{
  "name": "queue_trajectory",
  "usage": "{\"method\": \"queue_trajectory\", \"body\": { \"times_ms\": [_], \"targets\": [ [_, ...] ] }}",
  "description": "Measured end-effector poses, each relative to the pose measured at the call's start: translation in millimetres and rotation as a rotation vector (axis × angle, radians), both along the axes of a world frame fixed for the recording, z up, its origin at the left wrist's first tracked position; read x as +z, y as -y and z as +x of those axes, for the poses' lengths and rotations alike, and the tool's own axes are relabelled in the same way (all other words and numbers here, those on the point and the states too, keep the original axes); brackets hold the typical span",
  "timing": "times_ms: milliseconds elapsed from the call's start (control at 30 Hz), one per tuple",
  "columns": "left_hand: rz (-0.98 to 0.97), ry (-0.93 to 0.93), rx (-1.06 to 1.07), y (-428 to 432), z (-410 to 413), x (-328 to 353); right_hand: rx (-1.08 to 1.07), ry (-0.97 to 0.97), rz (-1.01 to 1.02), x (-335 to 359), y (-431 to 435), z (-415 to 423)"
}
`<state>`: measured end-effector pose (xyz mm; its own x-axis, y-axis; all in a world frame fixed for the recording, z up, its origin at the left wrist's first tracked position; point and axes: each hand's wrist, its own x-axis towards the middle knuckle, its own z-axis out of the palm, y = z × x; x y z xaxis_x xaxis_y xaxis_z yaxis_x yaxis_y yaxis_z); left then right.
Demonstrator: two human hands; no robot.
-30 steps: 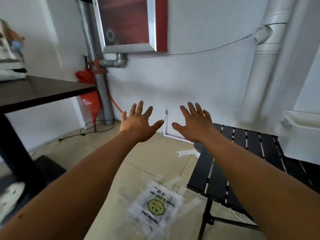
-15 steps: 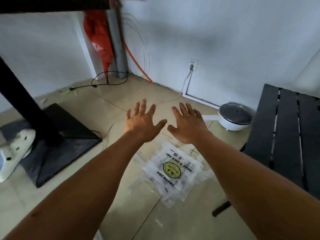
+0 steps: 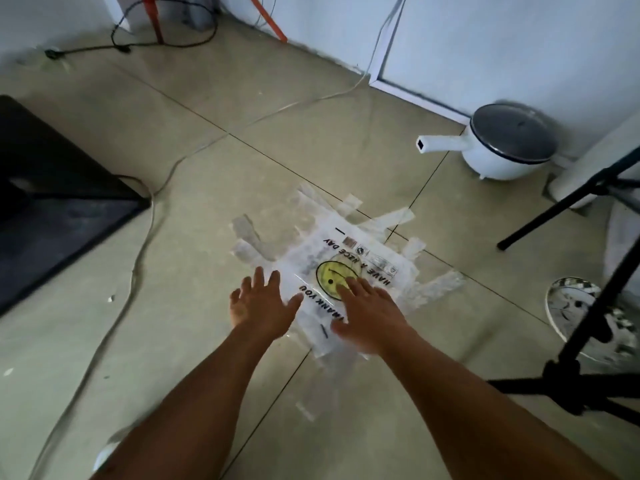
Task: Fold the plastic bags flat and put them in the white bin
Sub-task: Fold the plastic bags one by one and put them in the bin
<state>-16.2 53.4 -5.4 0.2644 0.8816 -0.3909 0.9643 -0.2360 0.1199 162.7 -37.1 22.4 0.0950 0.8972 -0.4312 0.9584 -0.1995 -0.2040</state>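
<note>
On the tiled floor [image 3: 194, 341], between a black table base [image 3: 52, 202] and a white pot [image 3: 502, 154], the plastic bags [image 3: 349, 251] are spread in a loose pile, smiley print [image 3: 337, 275] uppermost. Both hands are held open and spread wide: the left hand [image 3: 265, 306] at the pile's left edge, the right hand [image 3: 372, 315] over the print; whether the palms touch the film cannot be told surely. One bag should be separated first, its air pressed outward from the middle, the handles [image 3: 398, 216] straightened before folding.

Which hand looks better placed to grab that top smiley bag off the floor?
Probably the right hand: it lies spread over the smiley bag, while the left hand sits at its left edge, mostly over floor.
</note>
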Motion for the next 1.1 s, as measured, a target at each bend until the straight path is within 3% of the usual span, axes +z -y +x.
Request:
{"method": "queue_trajectory", "body": {
  "times_ms": [200, 333, 800, 933, 1033, 1100],
  "targets": [
    [-0.138, -0.059, 0.317, -4, -35, -71, -0.018, -0.036, -0.235, -75, 32, -8],
    [-0.064, 0.089, 0.446, -5, -44, -82, -0.043, -0.062, -0.232, -87, 37, -8],
    [-0.097, 0.05, 0.434, 3, -21, -74, -0.068, -0.127, -0.336, -84, 34, -3],
    [-0.001, 0.236, 0.397, 6, -17, -80, -0.064, -0.129, -0.334, -83, 35, -3],
    [0.017, 0.243, 0.273, 2, -8, -84, -0.055, -0.129, -0.34, -83, 34, -2],
    [0.004, 0.281, 0.335, -4, 1, -86, -0.045, -0.129, -0.346, -84, 33, -2]
  ]
}}
